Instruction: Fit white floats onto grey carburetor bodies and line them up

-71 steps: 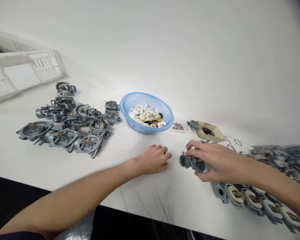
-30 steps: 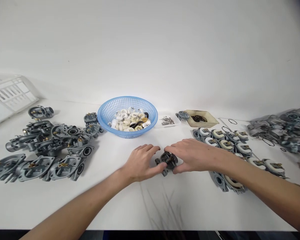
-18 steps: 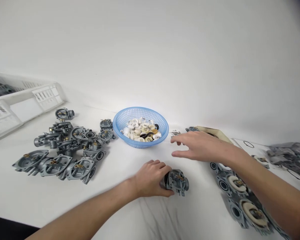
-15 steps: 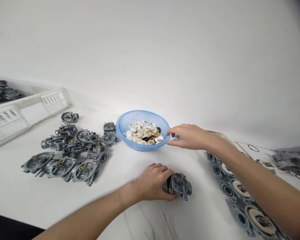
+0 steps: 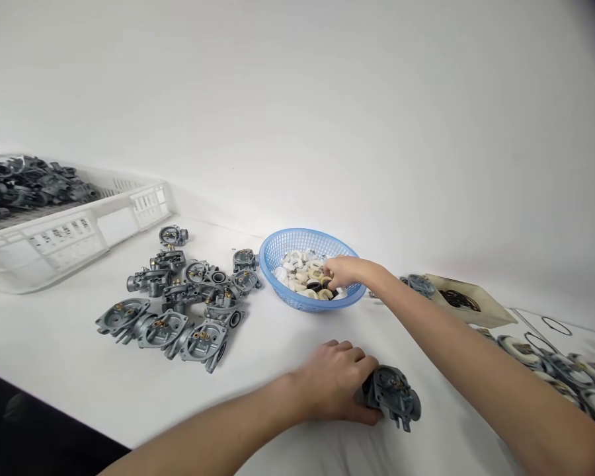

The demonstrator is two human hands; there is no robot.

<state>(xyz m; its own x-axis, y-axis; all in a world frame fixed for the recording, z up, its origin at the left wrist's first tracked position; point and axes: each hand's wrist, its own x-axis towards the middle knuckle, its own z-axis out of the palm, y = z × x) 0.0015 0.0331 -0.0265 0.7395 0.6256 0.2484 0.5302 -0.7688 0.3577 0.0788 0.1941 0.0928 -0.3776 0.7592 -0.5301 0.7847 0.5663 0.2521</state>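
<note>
My left hand is closed round a grey metal carburetor body, keeping it on the white table with its open bowl side up and small brass parts showing inside. Inside the blue mesh basket, my right hand dips among a pile of carburetor floats, mostly white and cream with a few black. Its fingers are bent together at the right side of the pile; their tips are partly hidden, so what they pinch cannot be made out.
Several carburetor bodies lie grouped on the left of the table. Behind them stands a white crate full of dark carburetor parts. To the right are a cream tray of black rings and several carburetors fitted with white floats.
My right hand has moved from beside the basket's right rim into the floats. My left hand still grips the carburetor body. The view has turned, shifting everything rightward and revealing more of the crate.
</note>
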